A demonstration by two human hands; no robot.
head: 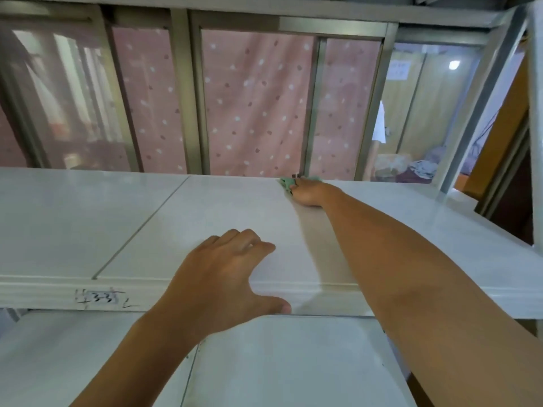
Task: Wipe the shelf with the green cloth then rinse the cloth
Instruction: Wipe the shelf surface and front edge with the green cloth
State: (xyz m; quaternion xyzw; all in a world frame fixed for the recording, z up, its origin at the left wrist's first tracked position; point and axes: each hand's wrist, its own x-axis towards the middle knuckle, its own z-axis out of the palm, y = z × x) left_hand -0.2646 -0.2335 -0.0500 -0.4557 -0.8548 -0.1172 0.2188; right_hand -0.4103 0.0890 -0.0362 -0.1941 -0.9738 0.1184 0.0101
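Stage: wiping is under way, by my reading; the cloth is on the shelf and pressed at the far edge, so the wipe is at its farthest reach.
Done so far: cannot be told from the surface; the white panel looks evenly pale, with no clear wet or dry boundary.
Left to do: likely the rest of the shelf top, then all of the rinsing; no sink or tap is in view.
Shelf [88, 224]: a white top panel with a seam running from 7 o'clock up toward 12; a lower white surface sits beneath its front lip.
Left hand [223, 277]: at about 6 o'clock, palm down on the near edge, fingers spread and loosely curled on top, thumb hooked under the front lip. It holds nothing; it seems to brace the body.
Green cloth [286, 183]: just right of 12 o'clock, at the shelf's back edge against the window frame, mostly covered by the hand; only a crumpled bit shows.
Right hand [308, 193]: arm stretched fully from 4 o'clock toward 12, hand flat and pressing down on the cloth, fingers closed over it.
Window [255, 104]: behind the shelf, pink dotted curtain.
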